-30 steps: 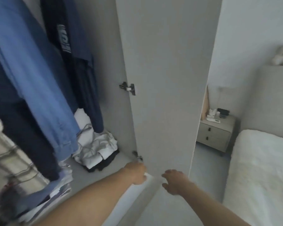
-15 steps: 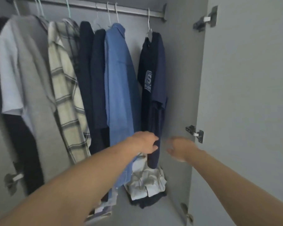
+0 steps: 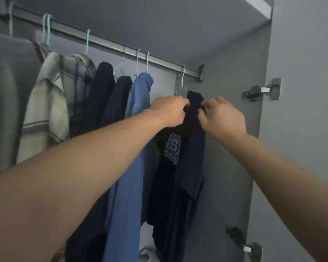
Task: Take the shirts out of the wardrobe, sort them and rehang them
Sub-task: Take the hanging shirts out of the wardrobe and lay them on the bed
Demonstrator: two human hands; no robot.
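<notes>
Grey wardrobe interior (image 3: 225,44), metal rail (image 3: 121,45) upper left; left hand (image 3: 169,113) and right hand (image 3: 222,118) pinch navy T-shirt (image 3: 186,157) shoulders, centre frame.

Only readable thing here is the pale logo on the chest of the navy t-shirt (image 3: 186,148): a big boxed "S". The lettering underneath is too blurry to read.
</notes>
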